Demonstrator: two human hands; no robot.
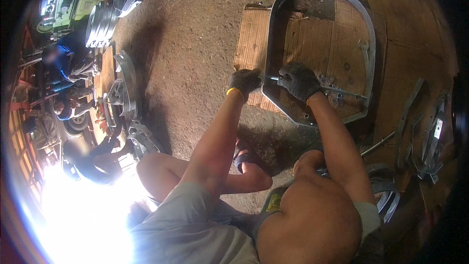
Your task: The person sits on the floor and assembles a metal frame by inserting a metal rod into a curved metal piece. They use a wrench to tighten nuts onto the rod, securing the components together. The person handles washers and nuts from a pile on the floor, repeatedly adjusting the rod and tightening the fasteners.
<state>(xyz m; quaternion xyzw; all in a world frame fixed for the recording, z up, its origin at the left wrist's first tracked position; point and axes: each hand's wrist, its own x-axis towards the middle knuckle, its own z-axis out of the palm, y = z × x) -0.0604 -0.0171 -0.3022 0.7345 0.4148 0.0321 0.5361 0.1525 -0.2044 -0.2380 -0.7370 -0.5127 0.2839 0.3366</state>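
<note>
A large arch-shaped frame of flat grey metal bar (pixel 373 49) lies on cardboard in front of me, its rounded end far away and its angled end near. A thin metal rod (pixel 344 92) crosses inside it toward its right side. My right hand (pixel 299 80), in a dark knit glove, is closed around the rod inside the frame. Just outside the frame's left bar, my gloved left hand (pixel 245 81) is closed at the rod's left end; what its fingers grip is hidden. Several small nuts and washers (pixel 334 100) lie near the rod. An open-ended wrench (pixel 364 53) rests by the right bar.
Beneath the frame is brown cardboard (pixel 254 36) on a rough floor (pixel 195 44). Metal strips (pixel 432 142) lie at the right, and another rod (pixel 378 143) sits beside my right forearm. At the left, people (pixel 68 66) work among curved metal parts (pixel 127 85); bright glare covers the lower left.
</note>
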